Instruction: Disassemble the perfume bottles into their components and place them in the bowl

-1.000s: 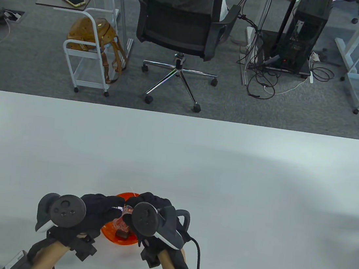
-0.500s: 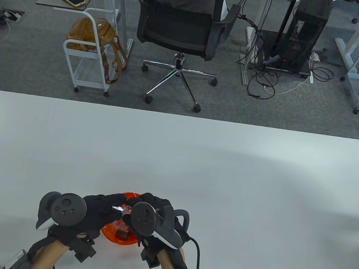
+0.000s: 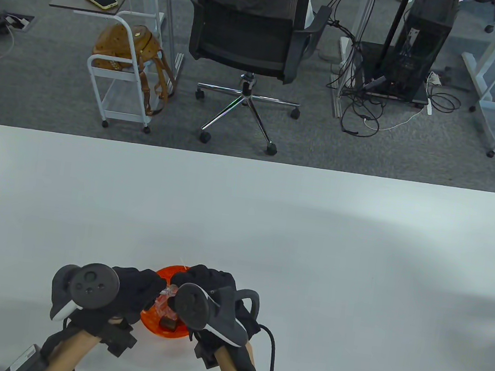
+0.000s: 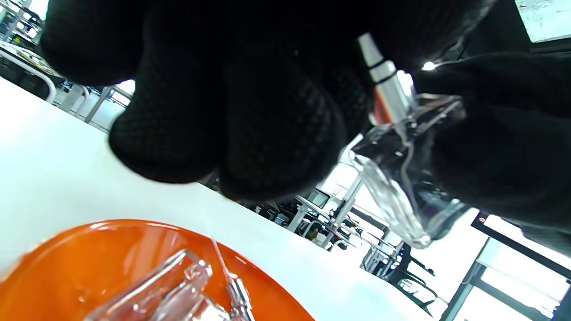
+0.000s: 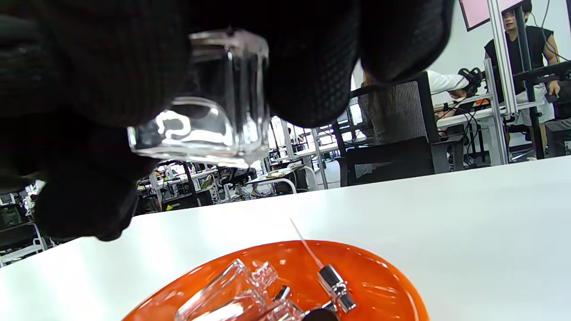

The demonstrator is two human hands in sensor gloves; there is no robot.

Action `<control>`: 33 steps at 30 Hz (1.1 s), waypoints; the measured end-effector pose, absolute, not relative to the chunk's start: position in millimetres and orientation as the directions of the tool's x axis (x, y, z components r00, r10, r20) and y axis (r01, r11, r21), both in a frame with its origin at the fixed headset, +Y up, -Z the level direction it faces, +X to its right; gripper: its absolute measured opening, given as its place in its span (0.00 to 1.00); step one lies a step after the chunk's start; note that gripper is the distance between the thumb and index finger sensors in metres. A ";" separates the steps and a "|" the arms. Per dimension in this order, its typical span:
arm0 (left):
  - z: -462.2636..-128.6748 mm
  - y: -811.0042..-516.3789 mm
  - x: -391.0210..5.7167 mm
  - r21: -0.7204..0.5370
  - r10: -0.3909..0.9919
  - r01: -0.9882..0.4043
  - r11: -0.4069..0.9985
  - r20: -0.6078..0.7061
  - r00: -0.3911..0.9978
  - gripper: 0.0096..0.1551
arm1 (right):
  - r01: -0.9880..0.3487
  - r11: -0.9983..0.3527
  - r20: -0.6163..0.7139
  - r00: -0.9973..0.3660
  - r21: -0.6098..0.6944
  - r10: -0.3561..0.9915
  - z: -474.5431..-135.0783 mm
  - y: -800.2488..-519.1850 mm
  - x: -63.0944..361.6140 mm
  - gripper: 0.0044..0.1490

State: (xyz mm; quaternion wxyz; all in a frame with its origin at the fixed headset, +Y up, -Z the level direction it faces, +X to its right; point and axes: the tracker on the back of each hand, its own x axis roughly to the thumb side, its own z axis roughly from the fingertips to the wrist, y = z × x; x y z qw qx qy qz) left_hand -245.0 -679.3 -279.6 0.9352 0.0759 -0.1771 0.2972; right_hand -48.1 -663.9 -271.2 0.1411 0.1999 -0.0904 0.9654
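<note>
Gripping a clear perfume bottle (image 4: 401, 178) above an orange bowl (image 3: 152, 321), both hands' fingers (image 4: 267, 133) curled, white table (image 3: 269, 225), office chair (image 3: 250, 26) behind.

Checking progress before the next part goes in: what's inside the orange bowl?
The orange bowl holds an empty clear glass bottle, a silver sprayer with its thin dip tube, and a dark cap. The hands cover part of it from above.

I read this as an open-plan office or lab: grey carpet, mesh office chair (image 3: 250, 26) at 12 o'clock, computer tower (image 3: 418, 44) with tangled cables at 1, rolling cart (image 3: 121, 73) at 11.
</note>
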 end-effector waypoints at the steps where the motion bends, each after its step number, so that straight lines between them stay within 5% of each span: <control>1: -278.9 -679.2 -245.6 0.047 0.533 -0.589 0.807 0.373 0.759 0.32 | -0.309 -0.943 0.412 -0.881 -0.123 0.235 -270.7 -663.4 -48.7 0.35; 7: -280.6 -677.6 -249.1 -0.124 0.653 -0.677 0.725 0.434 0.620 0.31 | -0.365 -0.926 0.388 -0.871 -0.100 0.302 -274.4 -662.9 -41.4 0.35; 10: -280.5 -676.8 -247.9 -0.117 0.629 -0.655 0.746 0.446 0.637 0.26 | -0.367 -0.927 0.393 -0.866 -0.080 0.309 -275.0 -663.9 -40.9 0.34; 15: -278.8 -680.6 -245.7 0.004 0.559 -0.613 0.790 0.406 0.723 0.31 | -0.347 -0.934 0.398 -0.872 -0.088 0.286 -274.1 -665.4 -44.8 0.34; 19: -278.6 -678.5 -244.5 -0.135 0.619 -0.633 0.762 0.439 0.651 0.37 | -0.326 -0.940 0.391 -0.881 -0.097 0.266 -274.8 -666.3 -44.3 0.34; 22: -279.1 -676.4 -248.2 -0.084 0.605 -0.638 0.766 0.430 0.670 0.27 | -0.372 -0.925 0.391 -0.865 -0.082 0.313 -275.2 -665.0 -43.3 0.34; 29: -288.1 -678.0 -258.1 -0.024 0.625 -0.649 0.760 0.299 0.721 0.31 | -0.214 -0.956 0.357 -0.925 -0.203 0.132 -274.4 -660.6 -39.5 0.34; 33: -313.0 -678.6 -246.3 -0.151 0.516 -0.494 0.856 0.214 0.829 0.28 | -0.084 -0.974 0.264 -0.964 -0.213 0.025 -283.8 -667.9 -26.4 0.35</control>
